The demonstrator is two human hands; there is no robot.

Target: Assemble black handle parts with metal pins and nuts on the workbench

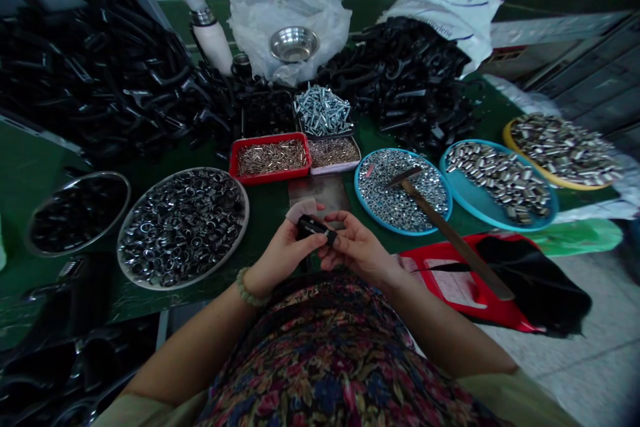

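A short black part point(311, 227), seemingly plastic, is held between my two hands in front of my body. My left hand point(290, 243) is closed around its left end, with a pale cloth or wrap on a finger. The fingertips of my right hand point(357, 245) pinch at its right end; whether they hold a smaller piece there is hidden. Just beyond my hands lies a flat metal plate point(323, 192). Behind it stand a red tray point(270, 176) of small pins and a white tray point(336, 167) of tiny metal pieces.
To the left are a round tray point(245, 227) of black rings and a bowl point(127, 190) of black parts. At right, a hammer point(455, 240) lies across a blue tray point(359, 197) of small nuts. Black part heaps point(115, 73) and a thermos point(213, 43) stand behind.
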